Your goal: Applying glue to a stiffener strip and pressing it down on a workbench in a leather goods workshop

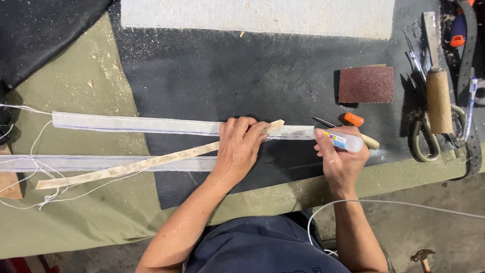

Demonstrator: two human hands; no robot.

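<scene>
My left hand presses down on a long white fabric strip and pins a thin pale wooden slat that runs diagonally down to the left. My right hand grips a small white glue bottle with a coloured label, its tip resting at the strip's right end. A second white strip lies below the first, partly under the slat. Both lie across a black leather sheet and olive cloth.
A brown sandpaper block sits right of centre. Scissors, a wooden-handled tool, a pen and a black strap crowd the right edge. Loose white threads trail left. A white board lies at the back.
</scene>
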